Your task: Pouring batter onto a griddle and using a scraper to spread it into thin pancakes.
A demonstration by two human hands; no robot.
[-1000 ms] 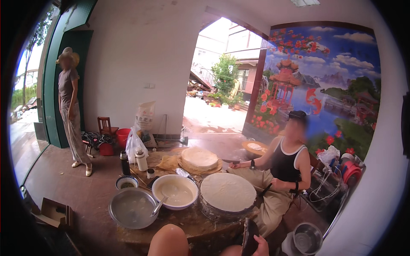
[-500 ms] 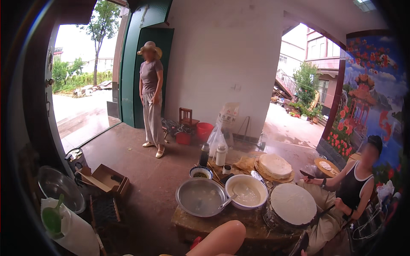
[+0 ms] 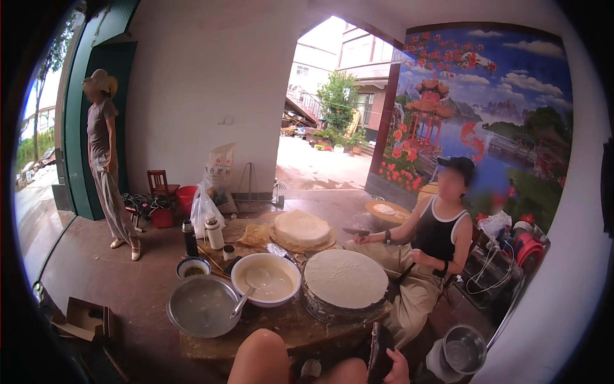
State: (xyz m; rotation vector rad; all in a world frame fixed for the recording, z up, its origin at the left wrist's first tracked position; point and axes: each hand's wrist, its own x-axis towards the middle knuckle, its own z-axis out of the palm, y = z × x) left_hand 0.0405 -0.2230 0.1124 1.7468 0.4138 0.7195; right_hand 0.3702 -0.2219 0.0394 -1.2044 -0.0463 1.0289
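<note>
The right hand (image 3: 399,368) grips what seems a dark flat tool (image 3: 380,349); beyond sits a griddle (image 3: 345,315); I cannot tell the left hand's state.

Daylight from back doorway (image 3: 329,150), its sky (image 3: 314,50) and courtyard ground (image 3: 306,168) near burnt out, more glare through left-hand opening (image 3: 39,179), room dimmer, shadow under low table (image 3: 208,349), straight edges bowed, rim black, both heads (image 3: 456,168) blurred.
</note>
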